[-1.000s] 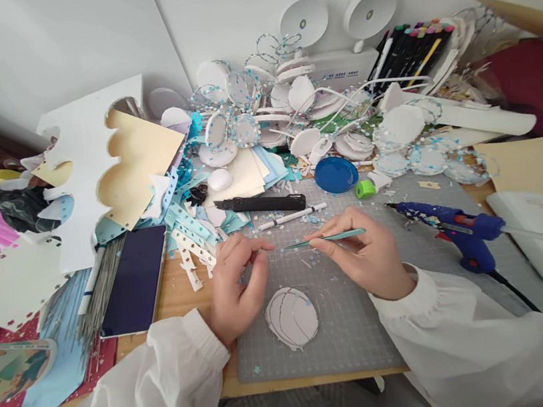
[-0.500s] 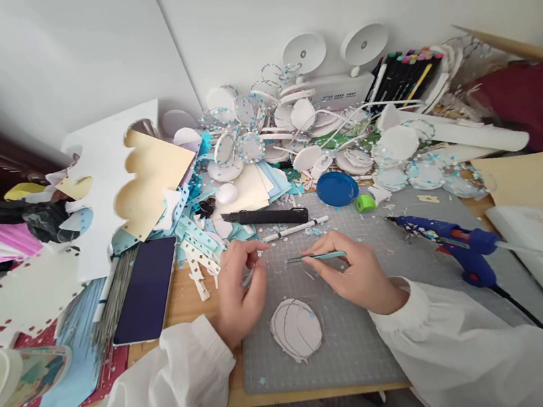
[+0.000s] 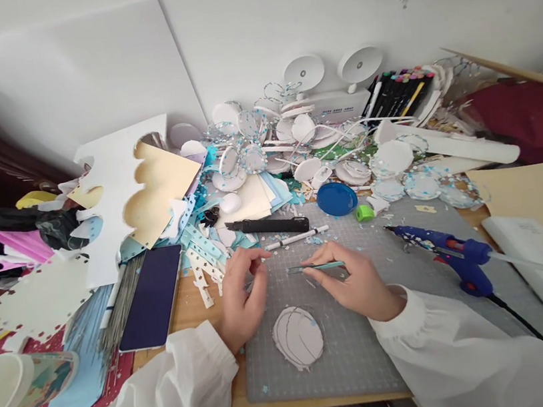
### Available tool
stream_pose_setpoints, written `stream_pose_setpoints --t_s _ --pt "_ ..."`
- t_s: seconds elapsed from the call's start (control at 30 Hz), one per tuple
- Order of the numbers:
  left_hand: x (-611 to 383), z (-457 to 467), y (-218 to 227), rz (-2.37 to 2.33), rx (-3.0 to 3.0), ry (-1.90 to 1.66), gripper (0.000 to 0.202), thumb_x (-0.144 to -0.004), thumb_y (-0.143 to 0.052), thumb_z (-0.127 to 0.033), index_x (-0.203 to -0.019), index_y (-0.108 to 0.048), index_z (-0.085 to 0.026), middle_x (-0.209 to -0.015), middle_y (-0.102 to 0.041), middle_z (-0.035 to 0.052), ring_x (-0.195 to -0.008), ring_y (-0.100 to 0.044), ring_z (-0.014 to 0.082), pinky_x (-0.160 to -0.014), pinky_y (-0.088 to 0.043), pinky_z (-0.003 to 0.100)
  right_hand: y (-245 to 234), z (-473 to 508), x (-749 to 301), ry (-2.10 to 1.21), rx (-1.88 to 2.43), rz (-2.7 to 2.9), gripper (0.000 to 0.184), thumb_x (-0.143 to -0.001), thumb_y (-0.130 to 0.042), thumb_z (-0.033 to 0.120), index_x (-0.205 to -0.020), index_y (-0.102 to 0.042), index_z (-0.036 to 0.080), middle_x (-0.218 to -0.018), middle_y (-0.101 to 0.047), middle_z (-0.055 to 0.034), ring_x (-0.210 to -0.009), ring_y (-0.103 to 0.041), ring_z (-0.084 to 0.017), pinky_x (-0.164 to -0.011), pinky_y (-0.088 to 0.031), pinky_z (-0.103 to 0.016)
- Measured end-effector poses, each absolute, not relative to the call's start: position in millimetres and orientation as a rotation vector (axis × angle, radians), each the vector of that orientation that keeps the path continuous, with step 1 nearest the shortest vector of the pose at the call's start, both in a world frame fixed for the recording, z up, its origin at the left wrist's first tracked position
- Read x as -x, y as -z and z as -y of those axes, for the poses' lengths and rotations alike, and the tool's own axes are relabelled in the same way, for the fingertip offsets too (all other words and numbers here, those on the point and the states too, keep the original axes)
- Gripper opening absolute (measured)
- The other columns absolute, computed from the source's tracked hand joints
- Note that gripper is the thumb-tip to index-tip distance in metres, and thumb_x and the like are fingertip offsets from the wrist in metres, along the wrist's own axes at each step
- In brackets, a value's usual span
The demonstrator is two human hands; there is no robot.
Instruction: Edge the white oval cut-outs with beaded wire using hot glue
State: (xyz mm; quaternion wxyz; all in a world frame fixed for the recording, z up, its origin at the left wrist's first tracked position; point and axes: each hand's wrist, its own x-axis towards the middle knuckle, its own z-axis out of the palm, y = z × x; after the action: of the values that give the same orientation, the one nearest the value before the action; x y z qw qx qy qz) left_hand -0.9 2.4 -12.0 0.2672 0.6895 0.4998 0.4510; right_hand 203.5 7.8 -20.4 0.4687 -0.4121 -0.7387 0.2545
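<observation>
My right hand (image 3: 355, 279) pinches light-blue tweezers (image 3: 328, 265), their tips pointing left just over the grey cutting mat (image 3: 360, 366). A tiny pale blue bit shows at the tips; whether it is gripped I cannot tell. Across from the tips, my left hand (image 3: 244, 295) is half curled with thumb and index finger apart and nothing visible between them. Between and below the hands lies a round white disc (image 3: 298, 338) with thin wire wound across it and a small blue speck near its upper right edge.
A blue glue gun (image 3: 444, 250) lies on the right, a phone (image 3: 151, 298) on the left. Behind the hands are a black cutter knife (image 3: 274, 225), a white pen (image 3: 298, 237) and a blue lid (image 3: 336, 199). Wired white discs (image 3: 301, 128) pile up at the back.
The view has tilted slightly, so everything sits a little lower in the picture. Both hands keep nearly the same pose, and the tweezers stay in my right hand.
</observation>
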Motion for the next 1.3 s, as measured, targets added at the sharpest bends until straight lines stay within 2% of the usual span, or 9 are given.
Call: stream_pose_setpoints --t_s 0.4,0.57,0.77,1.07,1.3 --pt "-1 0 14 -1.304 -1.886 -1.238 0.017 -0.094 -0.041 -0.018 -0.097 -0.058 -0.02 -0.084 -0.056 0.0038 -0.079 -0.052 0.017 -0.074 -0.042 0.032 23 -5 -201 -0.67 1.005 1.745 0.008 -0.085 -0.065 0.02 -0.08 -0.059 0.022 -0.077 -0.071 -0.0056 -0.076 -0.071 -0.02 -0.065 -0.058 -0.032" --pt "-2 -1 14 -1.31 -1.907 -1.244 0.017 -0.092 -0.041 -0.016 -0.096 -0.058 -0.02 -0.083 -0.055 0.0032 -0.08 -0.053 0.0173 -0.077 -0.042 0.033 22 -6 -205 -0.775 1.033 1.581 0.016 -0.084 -0.068 0.025 -0.076 -0.054 0.023 -0.079 -0.069 -0.0053 -0.08 -0.071 -0.021 -0.066 -0.06 -0.033" --pt "-3 -1 15 -1.314 -1.926 -1.262 0.018 -0.093 -0.041 -0.017 -0.095 -0.059 -0.019 -0.081 -0.056 0.0029 -0.079 -0.053 0.0168 -0.076 -0.042 0.032 22 -10 -210 -0.715 1.045 1.52 0.017 -0.083 -0.069 0.028 -0.076 -0.055 0.024 -0.079 -0.067 -0.0044 -0.083 -0.071 -0.023 -0.07 -0.06 -0.037" --pt "0 -2 14 -1.324 -1.838 -1.248 0.019 -0.095 -0.04 -0.019 -0.096 -0.059 -0.02 -0.087 -0.058 0.0045 -0.083 -0.053 0.0183 -0.077 -0.042 0.033 24 -13 -210 -0.729 1.091 1.605 0.013 -0.084 -0.067 0.026 -0.08 -0.055 0.023 -0.084 -0.069 -0.0061 -0.086 -0.07 -0.022 -0.071 -0.058 -0.035" --pt "0 0 15 -1.274 -1.854 -1.244 0.018 -0.094 -0.04 -0.016 -0.095 -0.058 -0.019 -0.087 -0.058 0.0045 -0.083 -0.052 0.0175 -0.077 -0.042 0.032 29 -11 -208 -0.659 1.018 1.794 0.011 -0.083 -0.066 0.016 -0.083 -0.057 0.022 -0.084 -0.07 -0.0055 -0.083 -0.069 -0.021 -0.07 -0.055 -0.035"
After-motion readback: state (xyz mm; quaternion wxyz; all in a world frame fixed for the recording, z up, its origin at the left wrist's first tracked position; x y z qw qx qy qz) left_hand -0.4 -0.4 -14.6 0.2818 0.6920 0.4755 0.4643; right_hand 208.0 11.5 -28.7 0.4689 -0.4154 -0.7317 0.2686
